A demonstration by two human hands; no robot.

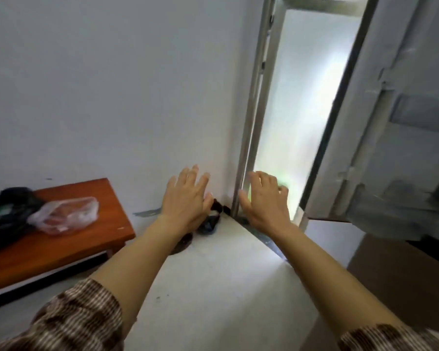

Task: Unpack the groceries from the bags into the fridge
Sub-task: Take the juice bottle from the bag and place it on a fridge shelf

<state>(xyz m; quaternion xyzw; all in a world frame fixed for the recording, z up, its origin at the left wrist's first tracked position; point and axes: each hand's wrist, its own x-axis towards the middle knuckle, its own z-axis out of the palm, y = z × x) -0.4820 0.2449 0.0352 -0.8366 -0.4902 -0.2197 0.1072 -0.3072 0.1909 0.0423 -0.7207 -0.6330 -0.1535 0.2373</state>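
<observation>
Both hands stretch fwd, holding nothing. The left hand (188, 198) has fingers spread wide, palm down, near the corner of the wall (112, 84). The right hand (264, 205) has fingers loosely apart at the edge of a bright opening (302, 97), apparently the fridge interior, though blur leaves doubt. The fridge door (395, 122) stands open at right. A clear plastic bag (64, 215) w/ reddish contents lies against a black bag (5, 211) on a wooden bench (91, 239), far left.

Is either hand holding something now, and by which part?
Nothing is held. The left hand and the right hand are both open, fingers spread; the clear bag lies apart on the table.
</observation>
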